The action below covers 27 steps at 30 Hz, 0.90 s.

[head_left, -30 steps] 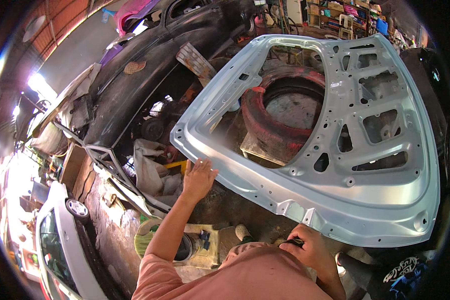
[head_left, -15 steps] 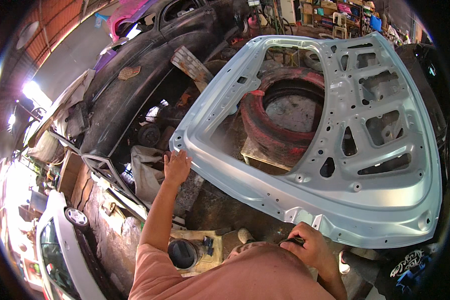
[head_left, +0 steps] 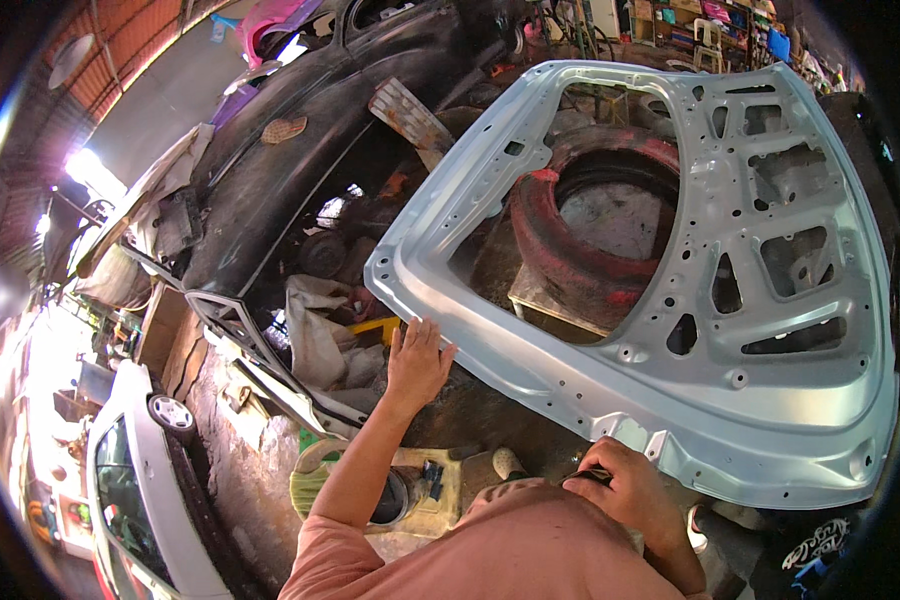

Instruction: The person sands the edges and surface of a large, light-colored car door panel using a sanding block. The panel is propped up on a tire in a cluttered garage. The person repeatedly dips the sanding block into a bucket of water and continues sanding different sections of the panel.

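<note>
A pale blue-grey car tailgate panel (head_left: 660,400) lies before me, its holed inner side up and a large window opening at its left. My left hand (head_left: 420,362) lies with fingers stretched over the panel's near edge, a little right of its left corner. Close to my body, my right hand (head_left: 622,478) is curled round a small dark object, mostly hidden by the fingers; I cannot make out its kind. That hand is just below the panel's near edge. Through the window opening shows a worn, red-smeared tyre (head_left: 550,250) under the panel.
A dark old car body (head_left: 300,170) stands at the left, with a crumpled cloth (head_left: 315,330) beside it. A bucket (head_left: 394,497) sits below my left forearm. At lower left is a silver car (head_left: 135,480). Dark printed clothing (head_left: 815,550) shows at lower right.
My left hand has slid right along the panel's near edge, away from its left corner. My right hand stays closed near my body. The whole view has shifted slightly.
</note>
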### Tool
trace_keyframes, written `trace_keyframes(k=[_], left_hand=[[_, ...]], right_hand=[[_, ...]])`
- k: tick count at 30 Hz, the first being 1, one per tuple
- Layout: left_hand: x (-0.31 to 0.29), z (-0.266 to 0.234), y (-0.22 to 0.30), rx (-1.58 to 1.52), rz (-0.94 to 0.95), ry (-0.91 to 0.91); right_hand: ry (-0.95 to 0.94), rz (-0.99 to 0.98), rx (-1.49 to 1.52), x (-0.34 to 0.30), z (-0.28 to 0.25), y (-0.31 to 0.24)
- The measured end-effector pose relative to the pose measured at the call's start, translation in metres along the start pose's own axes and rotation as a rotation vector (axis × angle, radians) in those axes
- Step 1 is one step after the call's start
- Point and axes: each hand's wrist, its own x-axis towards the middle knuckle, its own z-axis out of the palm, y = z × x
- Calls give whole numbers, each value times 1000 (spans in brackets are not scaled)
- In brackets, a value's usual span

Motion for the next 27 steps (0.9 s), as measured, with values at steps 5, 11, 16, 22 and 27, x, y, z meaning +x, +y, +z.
trace_keyframes(k=[5,11,16,22,27], left_hand=[[5,42,-37,65,12,56],[73,83,-89,-1166,-641,114],[66,92,-58,-1246,-795,208],[46,87,10,-697,-725,38],[25,85,51,-763,-682,117]], right_hand=[[25,-37,-18,-5,-3,9],[24,-41,2,-10,-1,9],[-2,-40,28,-14,-2,13],[-18,-72,45,-20,-7,22],[-39,-121,11,-24,-9,24]])
